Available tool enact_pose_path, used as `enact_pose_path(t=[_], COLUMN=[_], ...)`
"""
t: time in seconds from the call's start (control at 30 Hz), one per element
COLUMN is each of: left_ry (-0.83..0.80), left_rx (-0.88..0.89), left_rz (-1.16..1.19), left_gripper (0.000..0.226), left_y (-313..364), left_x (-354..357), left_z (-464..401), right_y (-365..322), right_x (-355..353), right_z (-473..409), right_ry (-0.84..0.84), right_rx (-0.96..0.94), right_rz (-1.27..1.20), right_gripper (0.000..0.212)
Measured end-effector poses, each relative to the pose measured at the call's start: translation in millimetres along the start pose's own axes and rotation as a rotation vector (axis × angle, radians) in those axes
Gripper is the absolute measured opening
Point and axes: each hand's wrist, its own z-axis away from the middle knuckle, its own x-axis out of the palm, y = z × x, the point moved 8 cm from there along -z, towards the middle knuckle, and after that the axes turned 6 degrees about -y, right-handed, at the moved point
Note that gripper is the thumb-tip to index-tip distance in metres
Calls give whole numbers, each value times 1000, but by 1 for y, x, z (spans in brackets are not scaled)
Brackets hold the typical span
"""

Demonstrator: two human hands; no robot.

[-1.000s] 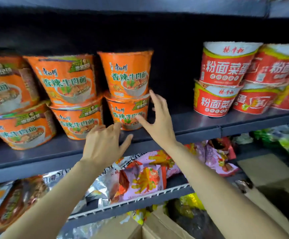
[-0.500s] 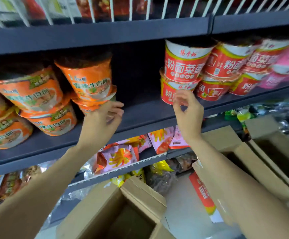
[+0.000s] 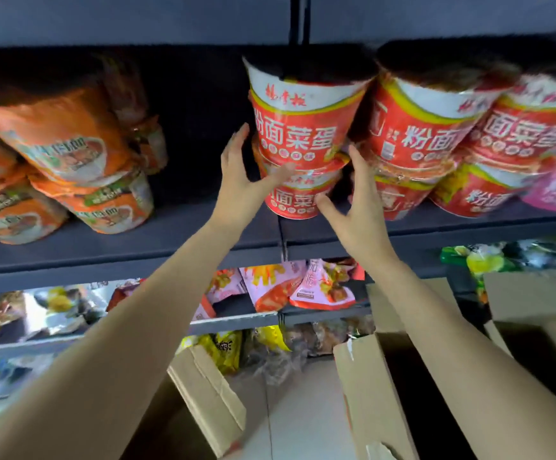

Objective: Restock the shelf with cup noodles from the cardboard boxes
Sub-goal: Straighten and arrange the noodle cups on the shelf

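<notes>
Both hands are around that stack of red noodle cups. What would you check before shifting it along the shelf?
1. Left hand on the stack's left side: ok.
2. Right hand on its right side: ok.
3. Top red cup sits squarely on the bottom red cup: not ok, it leans.
4. Free shelf to the left: ok.
5. Neighbouring red stack clear: not ok, touching.
6. Firm grip: cannot tell.

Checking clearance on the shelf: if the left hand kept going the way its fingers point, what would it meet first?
Probably the upper red cup: the left hand points up along its side, though depth is unclear.
</notes>
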Motion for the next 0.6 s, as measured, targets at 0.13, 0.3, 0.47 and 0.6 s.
enact_pose_path(t=[0.13, 0.3, 0.47, 0.6], left_ry=[-54, 112, 236, 139], left_rx=[7, 59, 28, -15], left_rz=[70, -20, -159, -220], left_gripper=[88, 90, 106, 112], left_y=[2, 1, 1, 0], left_x=[7, 1, 1, -3], left_z=[-23, -21, -4, -9], right_y=[3, 7, 1, -5], right_x=[2, -1, -8, -7], right_z=[-14, -23, -27, -33], right_ry=[-24, -28, -36, -78], right_rx=[-26, 37, 48, 63], right_rz=[-87, -132, -91, -24], right_gripper=[73, 71, 67, 69])
